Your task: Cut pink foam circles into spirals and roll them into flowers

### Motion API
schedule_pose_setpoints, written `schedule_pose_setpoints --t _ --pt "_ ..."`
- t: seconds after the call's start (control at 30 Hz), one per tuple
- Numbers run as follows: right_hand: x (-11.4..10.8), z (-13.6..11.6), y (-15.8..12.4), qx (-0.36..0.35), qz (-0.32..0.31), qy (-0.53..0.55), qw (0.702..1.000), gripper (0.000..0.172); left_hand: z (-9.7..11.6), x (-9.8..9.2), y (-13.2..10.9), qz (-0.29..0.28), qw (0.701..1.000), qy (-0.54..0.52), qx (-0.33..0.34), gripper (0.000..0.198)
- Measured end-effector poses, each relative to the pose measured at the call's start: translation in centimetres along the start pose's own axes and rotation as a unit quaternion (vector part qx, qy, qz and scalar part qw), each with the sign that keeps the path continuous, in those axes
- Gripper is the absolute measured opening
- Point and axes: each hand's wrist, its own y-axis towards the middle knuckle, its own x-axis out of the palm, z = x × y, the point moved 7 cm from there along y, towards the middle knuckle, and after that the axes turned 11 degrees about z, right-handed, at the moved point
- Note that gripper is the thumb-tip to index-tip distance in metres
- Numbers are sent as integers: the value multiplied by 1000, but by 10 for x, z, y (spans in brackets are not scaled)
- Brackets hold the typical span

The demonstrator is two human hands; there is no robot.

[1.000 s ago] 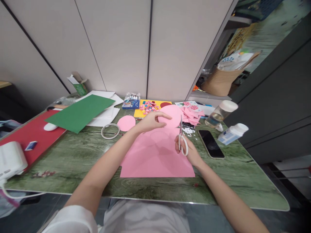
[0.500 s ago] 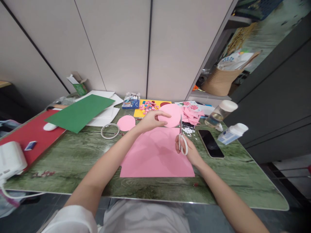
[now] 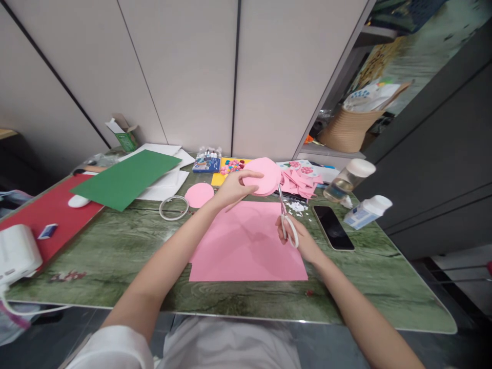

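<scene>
Shifted left since the earlier frame, our pink disc has scissors at its rim: we seem to be trimming it, and the next snip calls for steady turning. Our left hand pinches it between fingers, toward the counter's far edge; our right hand grips the scissors.

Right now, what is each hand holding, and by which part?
The left hand holds a pink paper disc by its left side; the right hand, scissors by their white handles.
</scene>
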Motion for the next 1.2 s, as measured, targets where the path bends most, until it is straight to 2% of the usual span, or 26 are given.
schedule_pose_setpoints --t 0.13,0.27,0.8,1.2 --pt "-9 0 2 -15 53 -20 998 31 -3 2 -1 -25 999 2 -23 40" --pt "-17 2 4 -10 89 -38 995 29 0 7 -4 -48 999 -2 -9 41" --pt "-13 1 3 -10 62 -20 998 29 3 12 -5 -49 998 -19 19 41" --pt "-13 0 3 -15 66 -17 998 28 3 13 -5 -52 998 -21 19 42"
